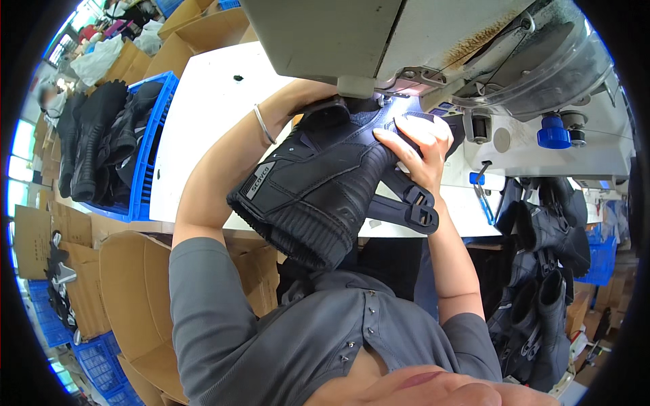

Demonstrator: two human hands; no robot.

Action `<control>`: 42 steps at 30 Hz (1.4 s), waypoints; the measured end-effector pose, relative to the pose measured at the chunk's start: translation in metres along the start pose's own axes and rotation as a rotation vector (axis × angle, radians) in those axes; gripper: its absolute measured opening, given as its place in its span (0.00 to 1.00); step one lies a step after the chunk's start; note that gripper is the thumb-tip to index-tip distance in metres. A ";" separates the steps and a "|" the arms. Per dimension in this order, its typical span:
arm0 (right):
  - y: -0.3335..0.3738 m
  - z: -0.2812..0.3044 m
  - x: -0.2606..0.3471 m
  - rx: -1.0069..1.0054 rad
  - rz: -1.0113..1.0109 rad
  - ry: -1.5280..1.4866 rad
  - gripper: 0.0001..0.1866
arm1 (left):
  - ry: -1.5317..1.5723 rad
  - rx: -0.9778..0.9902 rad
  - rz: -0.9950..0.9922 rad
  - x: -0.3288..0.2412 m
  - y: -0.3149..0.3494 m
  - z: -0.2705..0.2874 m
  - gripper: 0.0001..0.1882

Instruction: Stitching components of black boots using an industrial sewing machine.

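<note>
1. The boot (318, 176) lies at a slant, its far part under the head of the sewing machine (332, 34) and its ribbed end jutting past the near edge of the counter (203, 95). This probably leaves the bulky part free while one small area sits in the machine's light.

2. The right hand (426, 145) rests on the boot just beside that lit spot. Its grip has the fingers bent, slightly spread and touching the leather; I cannot tell whether they also pinch it. So close a place seems meant for fine steering.

3. The left arm (227, 152) bends around the boot's far left side. The left hand is hidden behind boot and machine, so I cannot tell how its grip stands. The curved reach looks suited to backing the boot from behind.

4. The straps (423, 213) hang loose by the right wrist, to the side, apparently out of the work's way.

5. A blue crate (145, 186) of other boots (88, 149) stands beside the counter's left edge, and a pile of boots (542, 311) lies at the right; both seem placed for easy reach.
</note>
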State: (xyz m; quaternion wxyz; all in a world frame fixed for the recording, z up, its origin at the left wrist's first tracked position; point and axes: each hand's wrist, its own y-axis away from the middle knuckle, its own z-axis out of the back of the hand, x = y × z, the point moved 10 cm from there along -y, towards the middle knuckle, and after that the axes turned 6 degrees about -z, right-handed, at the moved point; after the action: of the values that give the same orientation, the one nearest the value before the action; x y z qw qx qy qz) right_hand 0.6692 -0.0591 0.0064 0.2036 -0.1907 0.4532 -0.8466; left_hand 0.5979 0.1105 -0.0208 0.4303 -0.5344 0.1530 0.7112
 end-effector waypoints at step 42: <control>-0.021 -0.005 -0.024 0.234 0.011 -0.153 0.19 | -0.100 -0.328 -0.260 0.019 0.006 0.016 0.17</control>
State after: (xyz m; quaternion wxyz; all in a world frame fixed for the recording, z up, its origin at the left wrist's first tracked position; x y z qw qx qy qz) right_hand 0.6829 -0.0327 0.0184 0.2631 -0.2269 0.3356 -0.8756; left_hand 0.5823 0.1265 -0.0326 0.4327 -0.5768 -0.0565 0.6906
